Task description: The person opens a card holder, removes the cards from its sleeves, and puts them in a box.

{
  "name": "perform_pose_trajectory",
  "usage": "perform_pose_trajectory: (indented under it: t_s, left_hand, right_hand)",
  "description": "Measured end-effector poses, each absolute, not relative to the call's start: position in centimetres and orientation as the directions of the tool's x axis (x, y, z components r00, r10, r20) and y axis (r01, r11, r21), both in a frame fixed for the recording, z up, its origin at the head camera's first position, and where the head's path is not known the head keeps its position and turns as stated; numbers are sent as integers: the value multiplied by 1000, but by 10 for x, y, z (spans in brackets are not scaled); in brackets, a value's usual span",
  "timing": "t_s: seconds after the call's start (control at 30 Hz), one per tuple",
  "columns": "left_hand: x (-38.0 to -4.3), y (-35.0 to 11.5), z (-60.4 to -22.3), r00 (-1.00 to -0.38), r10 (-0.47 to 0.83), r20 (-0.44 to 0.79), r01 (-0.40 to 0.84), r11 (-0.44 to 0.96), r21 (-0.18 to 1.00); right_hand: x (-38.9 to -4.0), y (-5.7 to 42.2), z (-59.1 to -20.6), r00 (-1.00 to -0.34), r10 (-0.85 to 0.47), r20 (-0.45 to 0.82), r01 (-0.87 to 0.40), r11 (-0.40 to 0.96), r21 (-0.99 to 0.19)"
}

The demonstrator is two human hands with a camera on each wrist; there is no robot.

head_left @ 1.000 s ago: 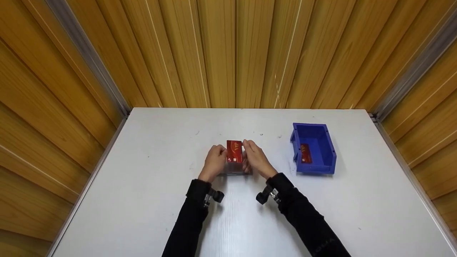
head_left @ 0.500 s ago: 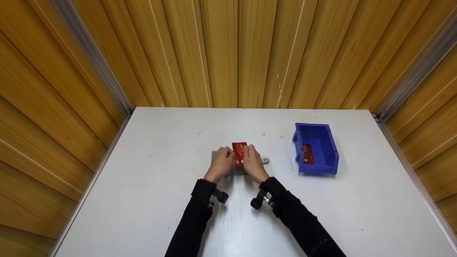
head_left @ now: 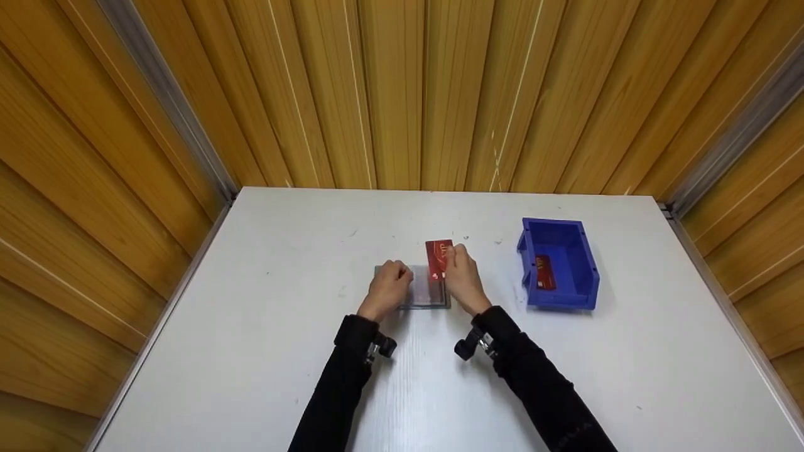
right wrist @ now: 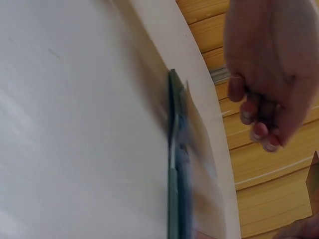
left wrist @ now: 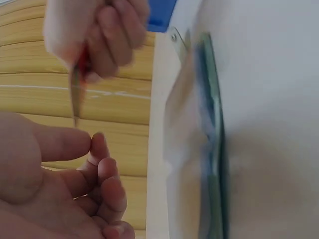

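A red bank-style card (head_left: 438,257), with gold lettering, is pinched in my right hand (head_left: 461,280). In the left wrist view the card (left wrist: 78,84) shows nearly edge-on below that hand. My left hand (head_left: 386,290) is to the left, over a card holder with clear sleeves (head_left: 424,295) that lies spread on the table. The left wrist view shows the left hand (left wrist: 75,174) with curled fingers, thumb tip meeting index tip, nothing visible between them. The holder's green cover (right wrist: 173,149) appears edge-on in the right wrist view, apart from the left hand (right wrist: 269,74).
At the right of the white table (head_left: 301,251) stands a blue plastic bin (head_left: 565,251). A second red card (head_left: 544,272) lies inside it, near its left wall. Wood-patterned panels (head_left: 389,94) enclose the table at the back and sides. The holder's snap strap (left wrist: 176,40) sticks out.
The card went from lying between both hands to the right hand's pinch alone, moving right and slightly away. The left hand let go of it, and the holder's clear sleeves came into sight beneath.
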State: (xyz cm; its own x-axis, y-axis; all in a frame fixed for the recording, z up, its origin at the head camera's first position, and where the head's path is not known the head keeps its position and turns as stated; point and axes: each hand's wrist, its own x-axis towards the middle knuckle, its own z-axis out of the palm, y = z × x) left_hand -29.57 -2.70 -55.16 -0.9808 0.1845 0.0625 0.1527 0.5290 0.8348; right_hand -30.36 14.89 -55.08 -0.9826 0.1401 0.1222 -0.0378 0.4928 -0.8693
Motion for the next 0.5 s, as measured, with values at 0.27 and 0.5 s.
perform_pose_trajectory:
  t_s: [0.27,0.5]
  left_hand:
    - [-294,-39,-569,-975,179,129,219,723,655]
    - [-292,-44,-575,-980,167,108,199,774,601]
  right_hand:
    - [-308,201,-513,-965,228,127,-11,450,-893]
    - [-309,265,-496,-935,329,135,39,473,-880]
